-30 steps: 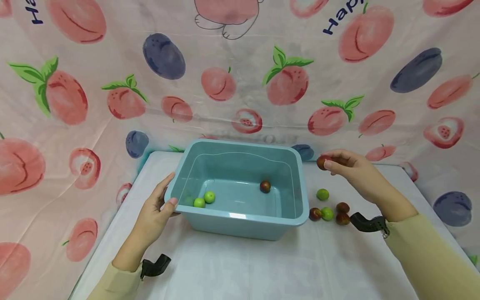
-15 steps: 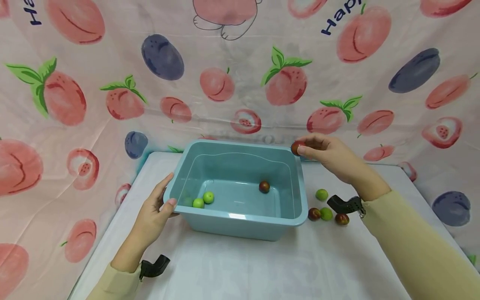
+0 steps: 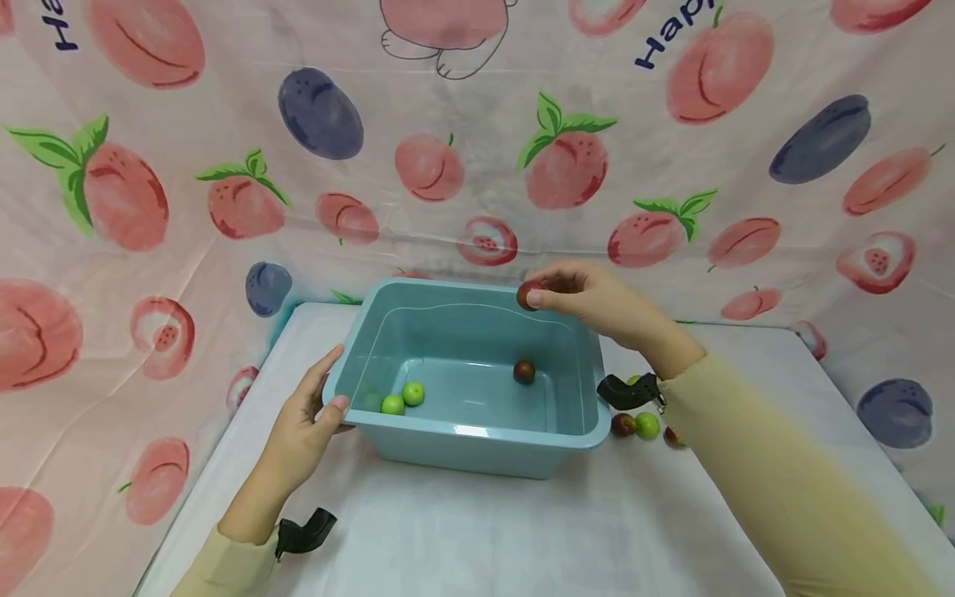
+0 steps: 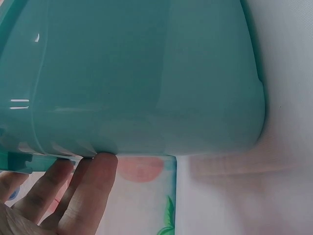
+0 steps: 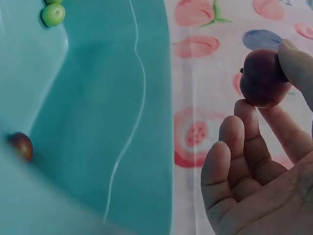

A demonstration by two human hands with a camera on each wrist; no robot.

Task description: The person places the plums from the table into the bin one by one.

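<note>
Fruit, dark red, raised at the far edge of the blue tub, right of centre — pinched between thumb and fingers of the right hand. Left hand grips the tub's near left corner, thumb on the rim. Inside: 2 green fruits at the near left corner, 1 dark fruit toward the right edge. Desk, beside the tub's right edge: 1 brownish fruit, 1 green fruit — 2 more fruits partly hidden.
</note>
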